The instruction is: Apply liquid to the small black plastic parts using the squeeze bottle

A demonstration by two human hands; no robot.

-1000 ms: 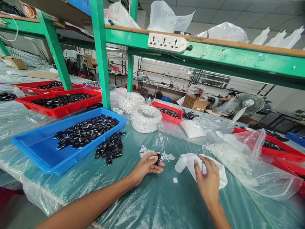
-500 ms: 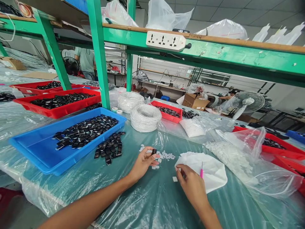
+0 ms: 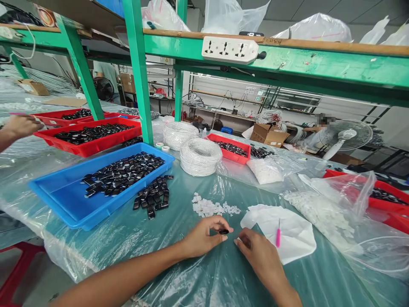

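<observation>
My left hand pinches a small black plastic piece between thumb and fingers, just above the table. Close on its right, my right hand has thumb and forefinger pressed together; whatever lies between them is too small to make out. The fingertips of both hands are a short gap apart. Beyond them lies a pile of small white pieces. Beside my right hand a pink-handled pointed tool rests on a white sheet. More black pieces lie loose left of the white pile.
A blue tray of black pieces stands at left, with red trays behind. White cable coils sit mid-table. Clear bags of white pieces lie right. A green shelf frame crosses above. Another person's hand shows at far left.
My left hand has come nearer and right with the black piece, close to my right hand. The white square beside my right hand no longer shows on the table. Another person's hand has appeared at left.
</observation>
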